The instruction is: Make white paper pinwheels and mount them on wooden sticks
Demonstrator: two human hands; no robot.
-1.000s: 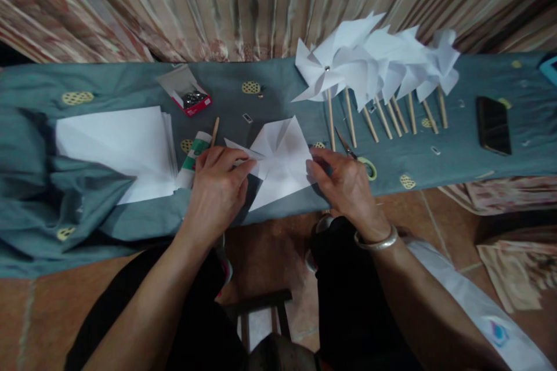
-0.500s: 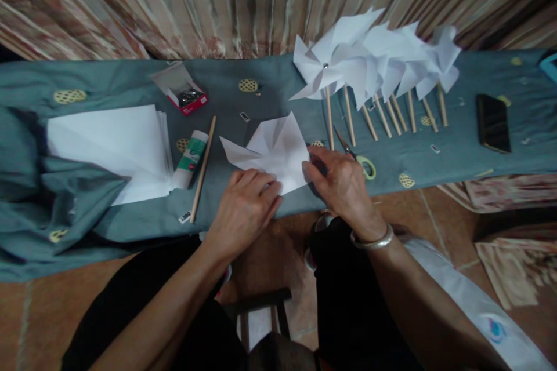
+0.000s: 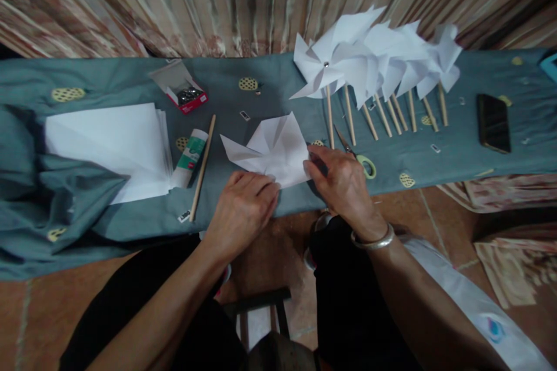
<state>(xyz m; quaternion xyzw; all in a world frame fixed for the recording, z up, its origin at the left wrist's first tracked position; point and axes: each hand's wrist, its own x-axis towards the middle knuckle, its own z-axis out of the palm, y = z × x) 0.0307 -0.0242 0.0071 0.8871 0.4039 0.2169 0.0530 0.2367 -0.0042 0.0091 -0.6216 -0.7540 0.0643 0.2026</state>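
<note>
A partly folded white paper pinwheel lies on the cloth in front of me, with pointed flaps at its left and top. My left hand is closed at its lower edge, fingertips gripping the paper there. At the right edge of the paper, my right hand pinches with thumb and forefinger; a silver bangle circles that wrist. Just beyond the right hand lie scissors with a yellow-green handle. Left of the paper rest a wooden stick and a green-and-white glue stick.
Several finished paper pinwheels on sticks lie in an overlapping row at the back right. A stack of white paper is at left, partly under bunched tablecloth. An open red box holds small metal pieces. A phone lies far right.
My left hand has shifted slightly downward, and the near edge of the paper appears folded up a little. The right hand stays at the right edge.
</note>
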